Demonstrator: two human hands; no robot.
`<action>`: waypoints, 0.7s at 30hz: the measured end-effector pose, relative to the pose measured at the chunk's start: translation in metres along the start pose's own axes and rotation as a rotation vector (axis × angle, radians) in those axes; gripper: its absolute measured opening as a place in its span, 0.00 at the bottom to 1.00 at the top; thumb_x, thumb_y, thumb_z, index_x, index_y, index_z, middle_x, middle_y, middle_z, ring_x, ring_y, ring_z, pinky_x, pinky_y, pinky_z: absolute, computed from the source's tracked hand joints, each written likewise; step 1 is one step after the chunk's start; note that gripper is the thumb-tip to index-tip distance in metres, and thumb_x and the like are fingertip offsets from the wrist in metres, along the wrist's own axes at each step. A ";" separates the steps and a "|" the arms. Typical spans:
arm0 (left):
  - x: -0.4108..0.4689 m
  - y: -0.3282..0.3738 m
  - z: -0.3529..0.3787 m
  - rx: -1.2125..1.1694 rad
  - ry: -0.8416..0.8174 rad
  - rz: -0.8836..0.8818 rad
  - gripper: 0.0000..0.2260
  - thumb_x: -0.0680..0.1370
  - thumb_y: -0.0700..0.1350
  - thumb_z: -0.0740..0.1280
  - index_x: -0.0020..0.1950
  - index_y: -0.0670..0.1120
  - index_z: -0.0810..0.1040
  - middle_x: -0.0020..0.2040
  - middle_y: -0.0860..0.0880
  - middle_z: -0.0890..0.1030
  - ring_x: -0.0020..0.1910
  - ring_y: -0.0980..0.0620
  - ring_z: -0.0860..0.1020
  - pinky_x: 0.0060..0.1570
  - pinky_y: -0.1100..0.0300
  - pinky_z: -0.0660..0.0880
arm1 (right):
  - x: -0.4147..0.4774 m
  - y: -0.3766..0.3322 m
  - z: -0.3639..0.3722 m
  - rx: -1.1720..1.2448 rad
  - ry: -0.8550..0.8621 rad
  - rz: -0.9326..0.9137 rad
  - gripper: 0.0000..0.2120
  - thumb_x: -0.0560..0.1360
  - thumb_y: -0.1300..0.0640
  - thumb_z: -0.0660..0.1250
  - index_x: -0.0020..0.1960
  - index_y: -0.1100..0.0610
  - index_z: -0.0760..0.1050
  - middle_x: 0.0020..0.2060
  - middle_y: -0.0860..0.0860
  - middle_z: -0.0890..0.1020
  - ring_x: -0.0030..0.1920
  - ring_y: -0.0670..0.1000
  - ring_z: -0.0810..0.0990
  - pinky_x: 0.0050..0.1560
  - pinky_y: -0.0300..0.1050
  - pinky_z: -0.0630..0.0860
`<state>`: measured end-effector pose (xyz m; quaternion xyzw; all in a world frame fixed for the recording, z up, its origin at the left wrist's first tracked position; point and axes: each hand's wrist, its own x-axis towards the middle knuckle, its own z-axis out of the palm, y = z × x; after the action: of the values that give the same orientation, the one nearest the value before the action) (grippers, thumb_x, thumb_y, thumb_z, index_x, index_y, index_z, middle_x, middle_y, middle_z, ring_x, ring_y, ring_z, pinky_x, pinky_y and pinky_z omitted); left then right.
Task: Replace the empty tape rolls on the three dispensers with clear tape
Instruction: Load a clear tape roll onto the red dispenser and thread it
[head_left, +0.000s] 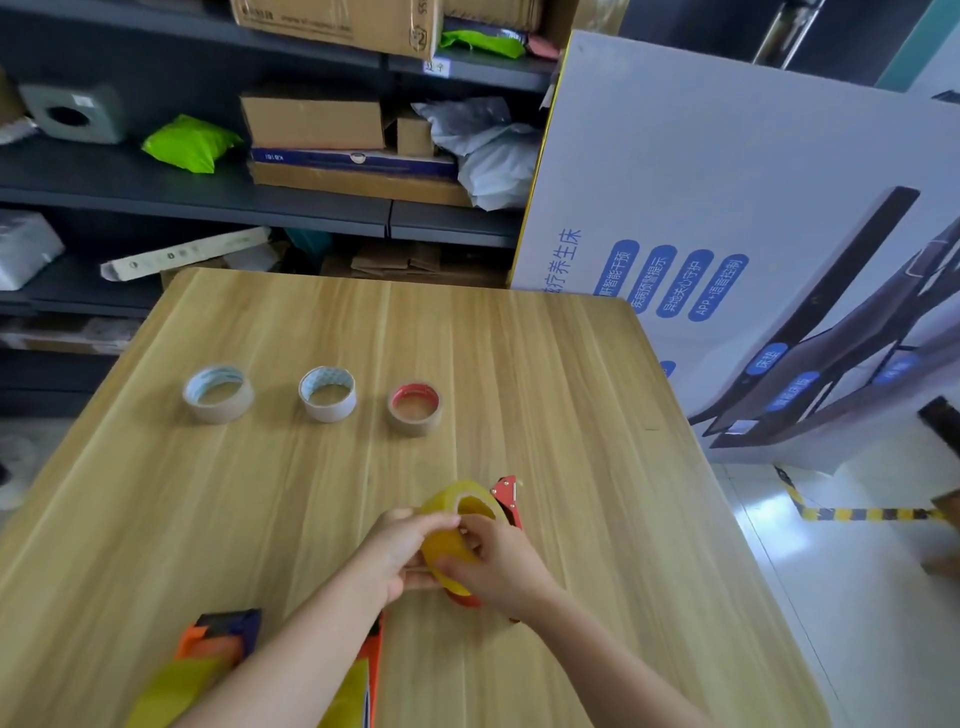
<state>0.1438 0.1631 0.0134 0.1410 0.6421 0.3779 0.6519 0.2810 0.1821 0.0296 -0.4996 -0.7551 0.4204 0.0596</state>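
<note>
**Last dispenser being loaded**

At the near left edge of the tabletop (545, 364) lies an orange-and-blue dispenser (221, 642) with a yellowish-clear roll already on it. Farther back, three empty rolls stand in a row, well apart from the hands: the pale left core (218, 393), the white middle core (328, 393) and the red-lined core (415, 409). A second dispenser (371, 670), red-edged and also carrying clear tape, shows partly under the left forearm.

The left hand (400, 556) is curled round the left side of the clear tape roll (457, 540), thumb across its top. The right hand (501, 569) closes on the same roll from the right, its fingertips pinching at the rim by the core opening. Behind and below the roll sits the red dispenser (506, 499), its toothed head sticking up past the roll.

This looks like the third and final swap, with the roll being seated on the hub; whether it is fully home cannot be told. Next, the roll probably needs pressing square onto the hub, then its free end finding and leading to the cutter.
</note>
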 end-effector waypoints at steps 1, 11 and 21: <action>0.001 -0.001 -0.001 -0.005 0.000 -0.007 0.07 0.72 0.41 0.72 0.48 0.43 0.81 0.39 0.43 0.84 0.38 0.45 0.82 0.36 0.53 0.80 | -0.001 0.003 -0.001 0.055 0.021 0.001 0.06 0.75 0.52 0.67 0.50 0.51 0.79 0.35 0.43 0.77 0.35 0.38 0.75 0.34 0.30 0.69; 0.020 -0.012 -0.012 -0.049 -0.049 -0.196 0.08 0.72 0.40 0.70 0.50 0.41 0.77 0.42 0.41 0.79 0.40 0.43 0.78 0.42 0.47 0.78 | 0.009 0.050 0.005 -0.082 0.226 0.248 0.14 0.78 0.56 0.56 0.60 0.50 0.75 0.49 0.48 0.72 0.45 0.56 0.80 0.40 0.57 0.81; 0.039 -0.015 -0.019 -0.004 -0.258 -0.166 0.12 0.78 0.38 0.65 0.60 0.45 0.78 0.49 0.43 0.82 0.50 0.45 0.79 0.48 0.43 0.78 | 0.021 0.060 0.004 -0.252 0.309 0.276 0.16 0.77 0.53 0.61 0.64 0.45 0.72 0.49 0.48 0.73 0.47 0.52 0.77 0.38 0.46 0.75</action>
<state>0.1261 0.1734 -0.0276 0.1337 0.5617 0.3029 0.7582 0.3107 0.2056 -0.0221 -0.6601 -0.7079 0.2456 0.0537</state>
